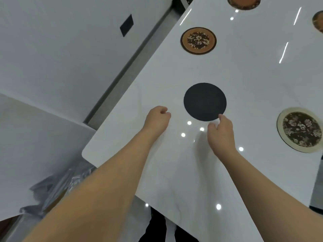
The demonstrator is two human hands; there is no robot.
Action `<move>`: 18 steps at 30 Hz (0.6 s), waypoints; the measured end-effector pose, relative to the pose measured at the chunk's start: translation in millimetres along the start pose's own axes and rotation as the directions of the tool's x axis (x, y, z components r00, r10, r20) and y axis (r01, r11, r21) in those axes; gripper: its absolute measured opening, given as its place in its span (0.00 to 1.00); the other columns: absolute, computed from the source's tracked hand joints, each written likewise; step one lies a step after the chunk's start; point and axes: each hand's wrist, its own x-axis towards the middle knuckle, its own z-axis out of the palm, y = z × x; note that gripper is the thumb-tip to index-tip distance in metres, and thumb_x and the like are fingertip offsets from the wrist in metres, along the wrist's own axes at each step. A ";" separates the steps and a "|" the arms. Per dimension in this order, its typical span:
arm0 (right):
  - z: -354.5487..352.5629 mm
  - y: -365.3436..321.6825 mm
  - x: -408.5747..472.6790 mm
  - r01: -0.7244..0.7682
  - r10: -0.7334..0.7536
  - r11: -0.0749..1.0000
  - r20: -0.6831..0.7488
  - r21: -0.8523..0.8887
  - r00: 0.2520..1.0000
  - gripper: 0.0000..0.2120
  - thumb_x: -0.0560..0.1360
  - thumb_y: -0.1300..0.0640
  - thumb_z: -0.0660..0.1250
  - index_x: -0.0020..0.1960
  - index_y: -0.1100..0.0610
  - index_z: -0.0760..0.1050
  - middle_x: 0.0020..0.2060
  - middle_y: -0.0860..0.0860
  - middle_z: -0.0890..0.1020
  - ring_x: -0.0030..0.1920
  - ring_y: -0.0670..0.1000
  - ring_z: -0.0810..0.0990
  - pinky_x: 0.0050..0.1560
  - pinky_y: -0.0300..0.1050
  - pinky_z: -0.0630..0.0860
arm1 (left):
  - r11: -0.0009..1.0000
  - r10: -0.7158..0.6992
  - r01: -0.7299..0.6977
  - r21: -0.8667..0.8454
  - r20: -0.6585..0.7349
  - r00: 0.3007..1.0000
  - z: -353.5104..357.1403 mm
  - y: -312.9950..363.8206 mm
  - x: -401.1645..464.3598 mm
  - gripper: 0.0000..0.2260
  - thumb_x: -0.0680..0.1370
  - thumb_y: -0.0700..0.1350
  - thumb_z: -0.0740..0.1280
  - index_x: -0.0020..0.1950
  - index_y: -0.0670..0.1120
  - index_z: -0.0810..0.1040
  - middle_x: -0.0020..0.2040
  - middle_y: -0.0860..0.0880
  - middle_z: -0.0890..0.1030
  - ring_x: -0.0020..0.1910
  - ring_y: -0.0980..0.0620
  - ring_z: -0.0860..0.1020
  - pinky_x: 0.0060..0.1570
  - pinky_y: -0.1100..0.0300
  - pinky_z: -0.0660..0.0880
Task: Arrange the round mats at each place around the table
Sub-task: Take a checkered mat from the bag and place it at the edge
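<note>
A plain black round mat [204, 101] lies flat on the glossy white table [253, 81] near its left edge. My right hand [221, 131] touches the mat's near rim with its fingertips, fingers curled; whether it pinches the rim is unclear. My left hand [157, 119] hovers to the left of the mat, loosely curled and holding nothing. A brown floral mat [198, 40] lies farther along the same edge. A cream-rimmed floral mat [299, 129] lies to the right.
Two more patterned mats sit at the far top [243, 2] and the right edge [318, 21]. Crumpled clear plastic [57, 187] lies below the table's near left corner. A white wall with a dark square plate [126, 25] stands to the left.
</note>
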 end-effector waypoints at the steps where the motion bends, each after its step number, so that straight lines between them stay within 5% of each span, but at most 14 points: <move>1: -4.3 0.7 11.0 -0.032 0.033 0.998 -0.019 0.047 0.999 0.29 0.72 0.50 0.55 0.72 0.56 0.63 0.63 0.55 0.72 0.61 0.58 0.73 0.58 0.51 0.73 | 0.999 -0.013 0.014 -0.039 0.019 1.000 9.4 8.1 7.8 0.20 0.78 0.45 0.62 0.70 0.45 0.69 0.68 0.47 0.73 0.65 0.47 0.73 0.68 0.50 0.69; 4: -14.2 2.8 45.1 -0.124 0.131 0.983 -0.046 0.132 0.990 0.24 0.75 0.57 0.56 0.71 0.58 0.64 0.68 0.54 0.70 0.62 0.57 0.74 0.52 0.48 0.72 | 0.995 -0.025 0.026 -0.099 0.007 1.000 33.1 27.8 30.8 0.21 0.77 0.45 0.63 0.70 0.45 0.68 0.67 0.47 0.73 0.64 0.46 0.73 0.67 0.48 0.71; 7: -18.9 4.3 70.1 -0.143 0.151 0.978 -0.047 0.149 0.987 0.16 0.74 0.62 0.55 0.60 0.62 0.70 0.55 0.59 0.75 0.49 0.60 0.75 0.43 0.56 0.77 | 0.987 -0.055 0.060 -0.148 0.043 0.998 51.7 36.7 52.1 0.21 0.77 0.46 0.65 0.69 0.46 0.69 0.68 0.49 0.71 0.64 0.47 0.72 0.65 0.51 0.71; 10: -21.6 2.1 90.8 -0.194 0.204 0.965 -0.037 0.174 0.978 0.20 0.75 0.63 0.56 0.66 0.67 0.66 0.59 0.63 0.76 0.56 0.65 0.77 0.57 0.61 0.75 | 0.979 -0.077 0.092 -0.183 0.089 0.993 65.4 40.5 65.9 0.20 0.75 0.48 0.68 0.66 0.54 0.69 0.68 0.51 0.64 0.57 0.50 0.70 0.55 0.55 0.68; 13: -20.2 0.4 106.5 -0.185 0.187 0.972 -0.003 0.144 0.982 0.11 0.74 0.62 0.58 0.55 0.63 0.72 0.49 0.58 0.75 0.48 0.63 0.75 0.44 0.51 0.75 | 0.958 -0.135 0.146 -0.246 0.062 0.989 69.6 40.7 77.4 0.27 0.73 0.48 0.70 0.69 0.54 0.64 0.67 0.52 0.64 0.56 0.51 0.69 0.52 0.57 0.66; 16: -16.5 3.0 116.4 -0.206 0.206 0.973 0.013 0.108 0.979 0.22 0.74 0.62 0.59 0.68 0.57 0.66 0.65 0.55 0.69 0.53 0.59 0.74 0.51 0.51 0.74 | 0.934 -0.177 0.200 -0.297 0.104 0.979 67.7 46.3 84.2 0.22 0.75 0.45 0.69 0.66 0.50 0.66 0.63 0.51 0.71 0.47 0.56 0.72 0.42 0.63 0.66; 18: -15.3 4.0 118.7 -0.186 0.182 0.973 0.040 0.134 0.982 0.21 0.71 0.64 0.60 0.63 0.58 0.70 0.59 0.54 0.74 0.50 0.56 0.76 0.50 0.50 0.75 | 0.921 -0.168 0.203 -0.331 0.131 0.977 64.9 47.8 82.6 0.18 0.77 0.41 0.66 0.65 0.46 0.69 0.60 0.50 0.75 0.44 0.57 0.74 0.37 0.64 0.68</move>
